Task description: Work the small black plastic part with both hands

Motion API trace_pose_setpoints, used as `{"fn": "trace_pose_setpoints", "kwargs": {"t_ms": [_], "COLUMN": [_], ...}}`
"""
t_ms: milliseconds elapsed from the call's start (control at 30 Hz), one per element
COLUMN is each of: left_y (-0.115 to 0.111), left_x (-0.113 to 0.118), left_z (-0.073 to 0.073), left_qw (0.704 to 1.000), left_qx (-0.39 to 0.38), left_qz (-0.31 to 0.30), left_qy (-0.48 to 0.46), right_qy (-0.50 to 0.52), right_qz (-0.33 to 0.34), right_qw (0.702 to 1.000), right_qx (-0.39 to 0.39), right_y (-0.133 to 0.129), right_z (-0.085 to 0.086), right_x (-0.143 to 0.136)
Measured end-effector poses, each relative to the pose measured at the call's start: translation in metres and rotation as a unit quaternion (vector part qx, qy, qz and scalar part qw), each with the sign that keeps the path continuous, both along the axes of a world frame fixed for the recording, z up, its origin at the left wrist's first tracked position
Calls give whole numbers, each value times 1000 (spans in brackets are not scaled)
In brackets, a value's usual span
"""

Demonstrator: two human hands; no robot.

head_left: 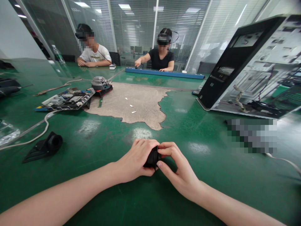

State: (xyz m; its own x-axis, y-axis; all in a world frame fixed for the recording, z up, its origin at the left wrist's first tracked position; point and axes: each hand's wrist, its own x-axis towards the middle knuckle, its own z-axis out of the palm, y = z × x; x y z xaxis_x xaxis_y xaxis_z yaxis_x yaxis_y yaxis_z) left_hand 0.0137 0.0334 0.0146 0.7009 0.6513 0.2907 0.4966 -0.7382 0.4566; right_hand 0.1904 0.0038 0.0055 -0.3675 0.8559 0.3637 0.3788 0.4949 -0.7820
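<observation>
A small black boxy part (pixel 151 158) is held between my two hands, just above the green table; its exact kind is not clear. My left hand (pixel 138 160) wraps over it from the left, fingers on top and thumb underneath. From the right, my right hand (pixel 180 169) pinches its edge between the thumb and the fingertips. Much of the part is hidden by my fingers. Off to the left on the table lies a black piece with a round, tube-like end and a flat pointed base (pixel 48 145).
A circuit board (pixel 70 99) and a cooler with fan (pixel 101 84) sit beyond on the left. An open computer case (pixel 242 67) stands right. A white cable (pixel 45 124) runs left. A long blue bar (pixel 162 73) lies before two people wearing headsets across the table.
</observation>
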Motion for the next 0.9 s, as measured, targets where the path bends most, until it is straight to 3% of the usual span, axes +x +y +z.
{"fn": "trace_pose_setpoints", "kwargs": {"t_ms": [167, 333, 567, 733, 900], "left_y": [1, 1, 0, 1, 1], "left_x": [0, -1, 0, 1, 0], "left_z": [-1, -3, -1, -2, -4], "left_qw": [1000, 1000, 1000, 1000, 1000], "left_qx": [-1, 1, 4, 5, 6], "left_qz": [0, 2, 2, 2, 5], "left_qy": [-7, -7, 3, -2, 3], "right_qy": [35, 8, 4, 42, 18], "right_qz": [-5, 6, -3, -11, -6], "right_qw": [999, 997, 1000, 999, 997], "right_qx": [-34, -79, 5, -25, -70], "right_y": [3, 2, 1, 2, 2], "right_z": [-4, -4, -2, -6, -5], "right_x": [-1, -2, 0, -1, -2]}}
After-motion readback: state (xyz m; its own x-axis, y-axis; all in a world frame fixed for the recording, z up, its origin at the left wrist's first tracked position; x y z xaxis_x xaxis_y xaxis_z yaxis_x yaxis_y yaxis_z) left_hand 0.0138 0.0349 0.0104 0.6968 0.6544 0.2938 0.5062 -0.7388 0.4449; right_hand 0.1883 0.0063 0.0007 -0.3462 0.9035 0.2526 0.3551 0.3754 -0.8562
